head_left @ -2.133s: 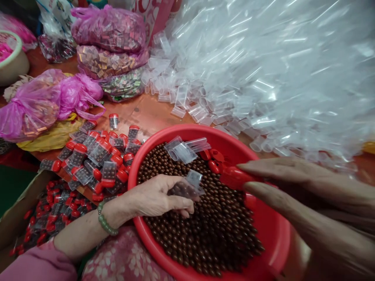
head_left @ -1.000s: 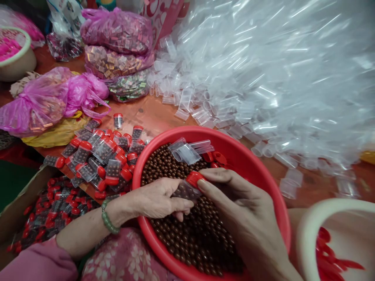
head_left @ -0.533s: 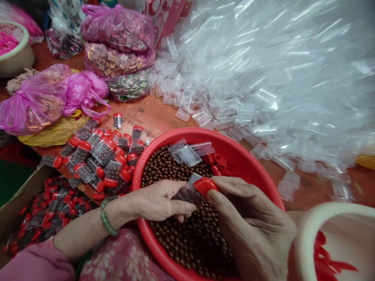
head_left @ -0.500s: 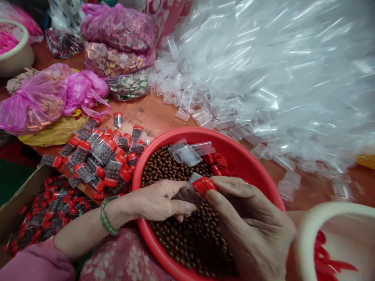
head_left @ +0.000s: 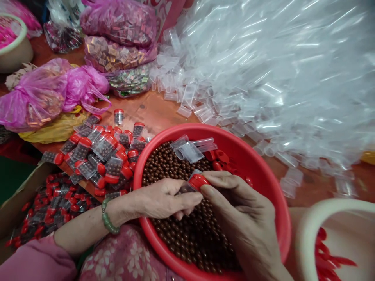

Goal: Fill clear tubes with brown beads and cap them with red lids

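Over a red basin of round brown balls, my left hand is closed around a small clear container. My right hand pinches a red cap at the container's open end, thumb below and fingers above. The cap touches the container; whether it is fully seated I cannot tell. My left fingers hide much of the container. Empty clear tubes lie on the balls near the basin's far side, beside loose red caps.
Filled red-capped containers are heaped left of the basin, with more in a box below. A large pile of clear tubes covers the right. A white tub with red pieces stands front right; pink bags sit behind.
My right hand has moved left and inward, bringing the red cap closer against the container. My left thumb now reaches further along the container toward the cap.
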A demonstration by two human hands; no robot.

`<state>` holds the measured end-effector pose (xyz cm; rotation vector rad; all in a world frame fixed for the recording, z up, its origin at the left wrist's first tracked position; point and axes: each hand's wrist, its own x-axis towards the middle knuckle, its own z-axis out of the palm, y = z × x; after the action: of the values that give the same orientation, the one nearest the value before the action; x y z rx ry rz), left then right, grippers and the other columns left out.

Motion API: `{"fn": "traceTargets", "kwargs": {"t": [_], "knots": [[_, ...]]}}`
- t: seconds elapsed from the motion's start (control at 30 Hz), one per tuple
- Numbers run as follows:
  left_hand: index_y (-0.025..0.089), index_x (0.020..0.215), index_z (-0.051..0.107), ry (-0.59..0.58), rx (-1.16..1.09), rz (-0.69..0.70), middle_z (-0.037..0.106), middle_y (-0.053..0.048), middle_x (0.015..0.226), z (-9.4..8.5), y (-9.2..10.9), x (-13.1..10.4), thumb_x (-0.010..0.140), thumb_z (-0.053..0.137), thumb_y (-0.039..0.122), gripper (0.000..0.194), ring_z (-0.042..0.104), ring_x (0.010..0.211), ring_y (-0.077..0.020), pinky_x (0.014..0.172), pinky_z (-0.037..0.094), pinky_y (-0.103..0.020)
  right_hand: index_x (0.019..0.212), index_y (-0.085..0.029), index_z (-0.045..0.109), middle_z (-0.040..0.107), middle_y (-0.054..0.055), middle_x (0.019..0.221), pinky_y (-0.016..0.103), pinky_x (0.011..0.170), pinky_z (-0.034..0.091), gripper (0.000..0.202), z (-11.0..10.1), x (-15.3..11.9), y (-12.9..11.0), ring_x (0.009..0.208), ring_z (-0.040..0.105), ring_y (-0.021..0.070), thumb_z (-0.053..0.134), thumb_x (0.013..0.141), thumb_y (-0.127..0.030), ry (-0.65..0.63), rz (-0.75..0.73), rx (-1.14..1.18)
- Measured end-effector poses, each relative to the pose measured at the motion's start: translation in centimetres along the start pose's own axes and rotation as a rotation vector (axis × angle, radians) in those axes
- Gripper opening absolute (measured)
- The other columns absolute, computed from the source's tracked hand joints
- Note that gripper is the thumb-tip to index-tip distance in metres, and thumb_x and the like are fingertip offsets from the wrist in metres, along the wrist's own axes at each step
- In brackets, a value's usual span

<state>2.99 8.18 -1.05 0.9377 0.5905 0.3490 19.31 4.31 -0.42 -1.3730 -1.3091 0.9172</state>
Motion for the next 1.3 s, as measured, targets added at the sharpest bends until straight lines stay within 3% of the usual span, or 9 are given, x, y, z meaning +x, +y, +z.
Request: {"fn": "traceTargets", "kwargs": {"t": [0.1,0.2,0.4,0.57,0.7,0.87,1.1,1.3], "knots": [[0.014,0.073,0.054,0.038,-0.144,0.005,0.054,-0.001,0.068,0.0,-0.6,0.3,0.089,0.038,0.065,0.056,0.048,0.054,-0.0082,0.057,0.041,-0.025,0.086,-0.026,0.071,0.069,0.000,0.089,0.025,0.074,0.055,0.009,0.4,0.3,0.0,0.083,0.066,0.0129,0.072,0.079,-0.021,0.053,0.007,0.001],[0.012,0.074,0.059,0.083,-0.273,-0.015,0.057,-0.002,0.067,-0.1,-1.2,0.5,0.075,0.048,0.078,0.067,0.049,0.051,-0.0080,0.056,0.041,-0.025,0.086,-0.027,0.071,0.069,-0.001,0.086,0.024,0.074,0.054,0.008,0.7,0.5,0.0,0.081,0.065,0.0120,0.072,0.080,-0.022,0.048,0.002,-0.028],[0.012,0.076,0.063,0.056,-0.409,-0.022,0.059,-0.001,0.068,-0.1,-1.3,0.4,0.067,0.065,0.074,0.063,0.051,0.056,-0.0086,0.057,0.041,-0.024,0.099,-0.027,0.065,0.066,0.003,0.099,0.032,0.075,0.055,0.015,-0.2,0.3,0.0,0.088,0.066,0.0175,0.067,0.085,-0.025,-0.077,-0.161,-0.163],[0.010,0.078,0.065,0.072,-0.429,-0.011,0.057,-0.001,0.069,0.0,-1.1,0.2,0.068,0.063,0.075,0.065,0.049,0.057,-0.0072,0.056,0.037,-0.022,0.125,-0.023,0.049,0.060,0.011,0.110,0.041,0.081,0.055,0.065,-0.4,0.2,0.2,0.102,0.062,0.0270,0.075,0.073,-0.051,-0.182,-0.461,-0.501],[0.011,0.073,0.062,0.102,-0.366,0.000,0.058,-0.002,0.069,-0.1,-1.0,0.3,0.071,0.055,0.078,0.068,0.050,0.058,-0.0083,0.058,0.040,-0.023,0.133,-0.017,0.039,0.059,0.015,0.110,0.047,0.081,0.053,0.079,0.3,0.6,0.3,0.102,0.060,0.0312,0.068,0.074,-0.061,-0.193,-0.596,-0.687],[0.012,0.067,0.060,0.073,-0.188,0.050,0.057,-0.002,0.067,-0.1,-0.6,0.2,0.074,0.047,0.081,0.071,0.051,0.061,-0.0104,0.066,0.043,-0.025,0.129,-0.013,0.042,0.062,0.014,0.102,0.041,0.074,0.053,0.062,0.8,0.7,0.2,0.091,0.063,0.0270,0.067,0.081,-0.042,-0.114,-0.667,-0.820],[0.015,0.066,0.059,0.043,-0.065,0.036,0.058,-0.003,0.069,0.1,0.4,0.0,0.082,0.038,0.077,0.068,0.053,0.066,-0.0140,0.074,0.047,-0.030,0.135,-0.018,0.038,0.061,0.012,0.099,0.044,0.075,0.052,0.068,0.8,0.3,0.0,0.090,0.061,0.0284,0.069,0.076,-0.031,-0.109,-0.667,-0.761],[0.014,0.063,0.057,0.202,-0.381,-0.154,0.054,-0.002,0.057,0.5,-0.1,0.6,0.083,0.028,0.079,0.074,0.051,0.052,-0.0115,0.055,0.044,-0.025,0.140,-0.013,0.033,0.058,0.018,0.108,0.046,0.076,0.052,0.068,1.5,-0.1,0.3,0.095,0.059,0.0303,0.063,0.081,-0.029,-0.214,-0.693,-0.764]]}}
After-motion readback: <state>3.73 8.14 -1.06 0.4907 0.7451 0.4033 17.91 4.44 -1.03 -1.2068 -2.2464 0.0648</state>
